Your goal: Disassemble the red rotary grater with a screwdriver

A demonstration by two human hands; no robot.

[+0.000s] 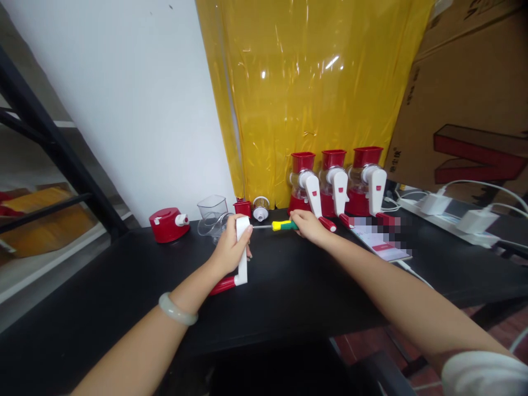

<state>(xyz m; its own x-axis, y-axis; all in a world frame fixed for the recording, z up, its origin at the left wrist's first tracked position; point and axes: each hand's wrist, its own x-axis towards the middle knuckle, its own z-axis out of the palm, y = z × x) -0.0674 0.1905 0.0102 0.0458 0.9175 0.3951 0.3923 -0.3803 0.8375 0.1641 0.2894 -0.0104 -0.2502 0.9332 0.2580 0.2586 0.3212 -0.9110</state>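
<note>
My left hand [231, 246] is closed around a white crank handle [242, 264] with a red grip [223, 285] at its lower end. In my right hand [307, 224] is a screwdriver [284, 225] with a yellow and green handle. Its thin shaft points left and its tip meets, or lies very near, the upper part of the crank; the exact contact is hidden. Just behind my left hand stand a clear plastic housing [212, 208], a small red part [243, 207] and a metal grater drum [260, 209].
A red round base [169, 224] sits on the black table [289, 308] at left. Three assembled red-and-white rotary graters [339, 184] stand at the back right. Near my right forearm lie a phone [381, 242] and a power strip [449, 223] with white cables.
</note>
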